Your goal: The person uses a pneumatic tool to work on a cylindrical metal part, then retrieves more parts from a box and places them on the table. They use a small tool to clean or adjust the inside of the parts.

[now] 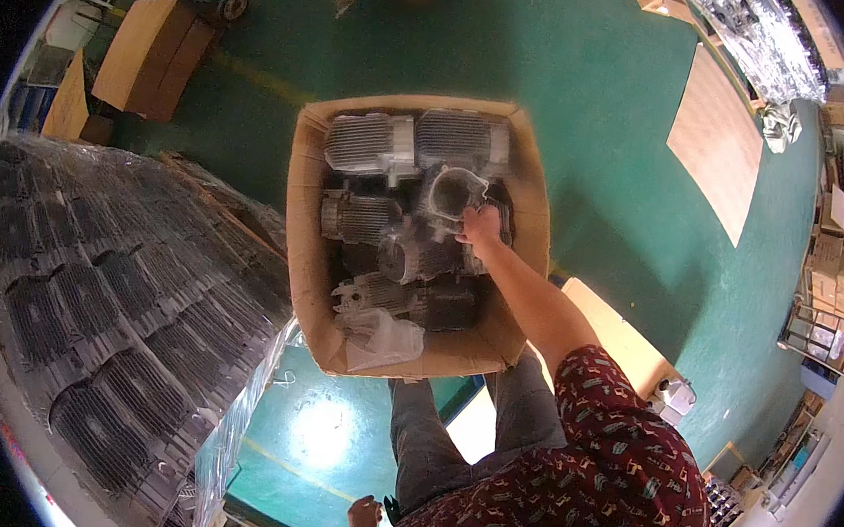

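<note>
My right hand reaches into a cardboard box and is closed on the edge of a grey metal motor housing with a round open end facing up. Around it lie several finned metal motor housings, among them one at the far left, one at the far right and one at the middle left. A crumpled clear plastic bag lies in the box's near left corner. Low down beside my leg is my left hand, its fingers curled. A small dark thing shows next to it, and the inside of the hand is hidden.
To the left stands a large stack of dark finned parts under clear wrap. A brown carton stands at the far left, and a cardboard sheet lies on the green floor. Shelves with boxes line the right.
</note>
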`<control>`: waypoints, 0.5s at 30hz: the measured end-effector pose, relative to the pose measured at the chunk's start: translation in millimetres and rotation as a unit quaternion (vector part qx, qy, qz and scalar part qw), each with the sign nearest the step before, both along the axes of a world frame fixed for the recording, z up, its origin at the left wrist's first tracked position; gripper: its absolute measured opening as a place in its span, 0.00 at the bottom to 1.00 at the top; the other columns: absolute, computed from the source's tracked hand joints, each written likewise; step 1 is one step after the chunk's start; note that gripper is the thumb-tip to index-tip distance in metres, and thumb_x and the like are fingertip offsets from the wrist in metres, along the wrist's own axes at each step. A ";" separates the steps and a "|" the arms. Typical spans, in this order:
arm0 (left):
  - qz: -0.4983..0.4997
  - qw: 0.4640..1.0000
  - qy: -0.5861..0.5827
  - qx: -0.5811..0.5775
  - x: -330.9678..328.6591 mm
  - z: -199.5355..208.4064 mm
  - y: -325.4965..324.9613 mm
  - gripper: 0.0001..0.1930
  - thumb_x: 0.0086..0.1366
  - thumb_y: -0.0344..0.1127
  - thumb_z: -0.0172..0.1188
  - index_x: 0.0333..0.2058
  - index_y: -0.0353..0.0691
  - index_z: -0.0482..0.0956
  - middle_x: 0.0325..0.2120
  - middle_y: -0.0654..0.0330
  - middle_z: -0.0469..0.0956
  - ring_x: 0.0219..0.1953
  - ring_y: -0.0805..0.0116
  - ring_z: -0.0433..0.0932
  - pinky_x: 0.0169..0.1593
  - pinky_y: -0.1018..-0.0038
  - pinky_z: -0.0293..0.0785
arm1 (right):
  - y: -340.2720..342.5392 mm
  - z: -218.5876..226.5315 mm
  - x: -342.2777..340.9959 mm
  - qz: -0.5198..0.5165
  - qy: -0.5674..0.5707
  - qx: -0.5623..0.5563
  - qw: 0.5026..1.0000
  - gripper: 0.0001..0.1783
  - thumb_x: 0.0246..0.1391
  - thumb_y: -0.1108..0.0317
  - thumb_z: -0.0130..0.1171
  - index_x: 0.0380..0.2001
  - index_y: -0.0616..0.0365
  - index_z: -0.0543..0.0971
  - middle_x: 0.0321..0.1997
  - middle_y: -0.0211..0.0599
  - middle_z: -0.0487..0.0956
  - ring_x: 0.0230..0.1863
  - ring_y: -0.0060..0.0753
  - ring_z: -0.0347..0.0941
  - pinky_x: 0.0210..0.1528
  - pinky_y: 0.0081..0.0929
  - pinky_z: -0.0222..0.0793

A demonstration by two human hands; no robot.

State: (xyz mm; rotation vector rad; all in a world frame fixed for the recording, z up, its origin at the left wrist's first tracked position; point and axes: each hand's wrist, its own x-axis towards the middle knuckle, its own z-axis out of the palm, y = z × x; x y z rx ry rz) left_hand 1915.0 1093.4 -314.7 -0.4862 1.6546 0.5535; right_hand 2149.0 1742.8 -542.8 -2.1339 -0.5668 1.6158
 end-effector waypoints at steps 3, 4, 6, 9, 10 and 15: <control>-0.125 0.983 0.125 0.054 -2.1 -34.9 24.5 0.17 0.66 0.28 0.62 0.52 0.28 0.78 0.30 0.56 0.83 0.25 0.73 0.76 0.28 0.75 0.74 | -8.0 6.2 21.0 0.051 -0.012 0.063 0.997 0.12 0.59 0.68 0.56 0.28 0.67 0.71 0.23 0.39 0.72 0.20 0.37 0.73 0.24 0.42 0.83; -0.157 0.969 0.147 0.121 -6.3 -48.4 34.0 0.17 0.66 0.29 0.62 0.52 0.28 0.78 0.30 0.57 0.83 0.25 0.74 0.76 0.28 0.76 0.74 | -11.2 11.8 23.6 0.081 -0.017 0.076 0.994 0.13 0.59 0.68 0.56 0.26 0.68 0.71 0.22 0.39 0.72 0.19 0.37 0.73 0.21 0.41 0.83; -0.147 0.970 0.147 0.125 -8.3 -65.4 70.6 0.17 0.65 0.30 0.62 0.51 0.29 0.79 0.29 0.61 0.80 0.27 0.75 0.74 0.31 0.78 0.72 | -17.1 30.4 25.6 0.092 -0.018 0.072 0.993 0.14 0.60 0.67 0.58 0.25 0.67 0.73 0.23 0.39 0.73 0.20 0.35 0.73 0.21 0.38 0.83; -0.172 0.960 0.139 0.170 -10.9 -67.7 155.4 0.18 0.66 0.32 0.63 0.52 0.30 0.79 0.28 0.65 0.77 0.29 0.77 0.72 0.35 0.78 0.70 | -21.1 81.5 20.5 0.067 0.022 0.073 0.995 0.19 0.61 0.65 0.60 0.20 0.64 0.69 0.23 0.38 0.72 0.20 0.33 0.73 0.22 0.41 0.84; -0.174 0.957 0.134 0.189 -9.0 -67.6 185.2 0.18 0.67 0.33 0.63 0.53 0.30 0.78 0.28 0.66 0.76 0.30 0.77 0.71 0.36 0.78 0.70 | -21.1 98.7 19.7 0.068 0.038 0.076 0.994 0.19 0.61 0.65 0.60 0.20 0.64 0.69 0.22 0.37 0.72 0.19 0.32 0.72 0.21 0.41 0.84; -0.222 0.921 0.113 0.301 -6.2 -76.7 307.6 0.22 0.70 0.35 0.62 0.57 0.29 0.74 0.46 0.59 0.80 0.48 0.71 0.77 0.54 0.75 0.71 | -20.9 136.9 19.4 0.116 0.073 0.072 0.988 0.18 0.60 0.65 0.60 0.20 0.68 0.75 0.18 0.36 0.73 0.17 0.32 0.72 0.17 0.38 0.77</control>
